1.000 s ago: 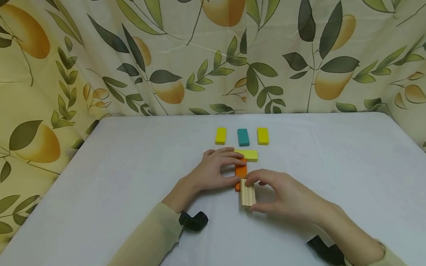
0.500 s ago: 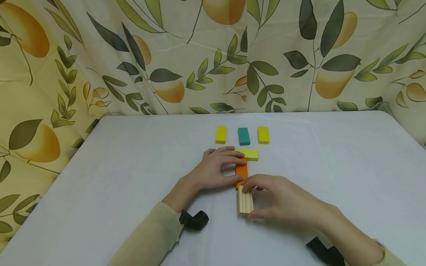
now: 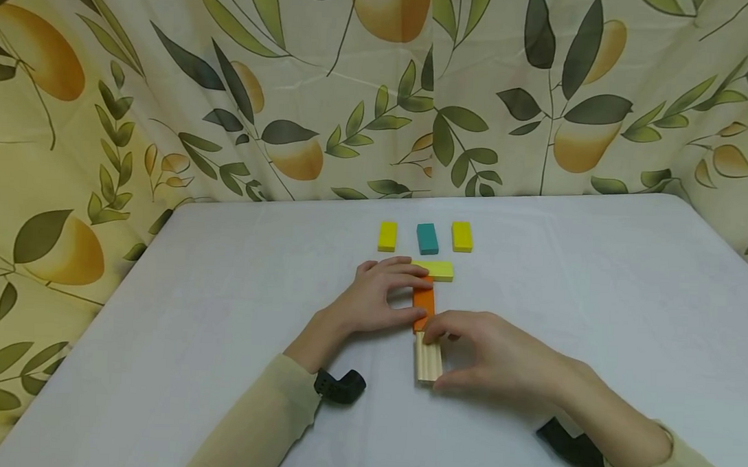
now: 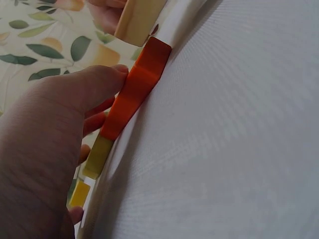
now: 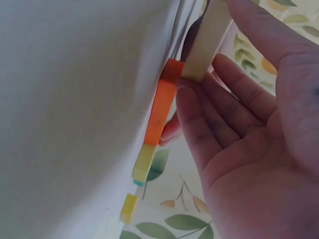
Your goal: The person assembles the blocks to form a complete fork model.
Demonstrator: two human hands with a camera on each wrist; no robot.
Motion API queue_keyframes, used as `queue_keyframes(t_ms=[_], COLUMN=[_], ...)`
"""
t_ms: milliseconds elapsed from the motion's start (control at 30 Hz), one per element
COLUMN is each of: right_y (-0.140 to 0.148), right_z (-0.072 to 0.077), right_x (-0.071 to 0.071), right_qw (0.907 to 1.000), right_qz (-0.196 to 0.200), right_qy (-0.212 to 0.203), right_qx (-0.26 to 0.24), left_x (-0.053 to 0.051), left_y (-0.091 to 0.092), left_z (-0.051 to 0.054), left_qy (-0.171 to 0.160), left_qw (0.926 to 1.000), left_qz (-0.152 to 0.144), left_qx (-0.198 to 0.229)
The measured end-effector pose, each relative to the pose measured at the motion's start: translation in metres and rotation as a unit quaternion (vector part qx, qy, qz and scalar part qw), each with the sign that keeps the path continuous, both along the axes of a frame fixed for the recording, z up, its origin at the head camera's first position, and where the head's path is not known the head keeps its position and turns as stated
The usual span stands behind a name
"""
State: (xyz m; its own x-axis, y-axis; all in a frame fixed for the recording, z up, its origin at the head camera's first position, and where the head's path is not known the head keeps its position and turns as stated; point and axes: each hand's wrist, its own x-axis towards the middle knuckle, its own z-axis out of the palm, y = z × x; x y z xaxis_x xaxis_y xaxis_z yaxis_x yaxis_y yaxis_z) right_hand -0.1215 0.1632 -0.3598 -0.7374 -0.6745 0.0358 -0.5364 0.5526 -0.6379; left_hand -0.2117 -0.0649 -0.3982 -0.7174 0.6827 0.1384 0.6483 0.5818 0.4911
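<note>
Orange block (image 3: pixel 424 300) lies lengthwise below a crosswise yellow-green block (image 3: pixel 439 271). The left hand (image 3: pixel 372 299) rests over them from the left, its thumb and a finger touching the orange block's side and top end. A plain wooden block (image 3: pixel 429 359) is pinched by its two ends between the thumb and fingers of the right hand (image 3: pixel 499 355), at the orange block's near end. In the right wrist view the wooden block (image 5: pixel 207 42) appears raised off the cloth, close to the orange block (image 5: pixel 162 109). The left wrist view shows the thumb against the orange block (image 4: pixel 132 94).
Beyond the yellow-green block stand three separate blocks in a row: yellow (image 3: pixel 387 237), teal (image 3: pixel 427 239) and yellow (image 3: pixel 462 236). A white cloth (image 3: pixel 223 290) covers the table, with a patterned curtain (image 3: pixel 379 89) behind it.
The right hand has moved the wooden block toward the person and slightly left, from beside the orange block's near end to just below it. The left hand has stayed nearly still.
</note>
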Motion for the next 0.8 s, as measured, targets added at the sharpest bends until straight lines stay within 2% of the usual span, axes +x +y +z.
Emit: queue_keyframes(t_ms=[300, 600, 800], right_y=[-0.0034, -0.0056, -0.0033], right_z=[-0.0018, -0.0031, -0.0005], right_x=[0.0028, 0.0047, 0.0050], right_qw=[0.9996, 0.9982, 0.9964], right_qz=[0.005, 0.013, 0.001], right_qy=[-0.002, 0.022, 0.053], right_qx=[0.029, 0.054, 0.066], left_x=[0.0005, 0.0002, 0.0002], left_y=[-0.0007, -0.0003, -0.0005], left_z=[0.0005, -0.0004, -0.0007], left_qy=[-0.003, -0.002, -0.001], left_qw=[1.0000, 1.0000, 1.0000], left_qz=[0.000, 0.000, -0.003], left_qx=[-0.003, 0.000, 0.002])
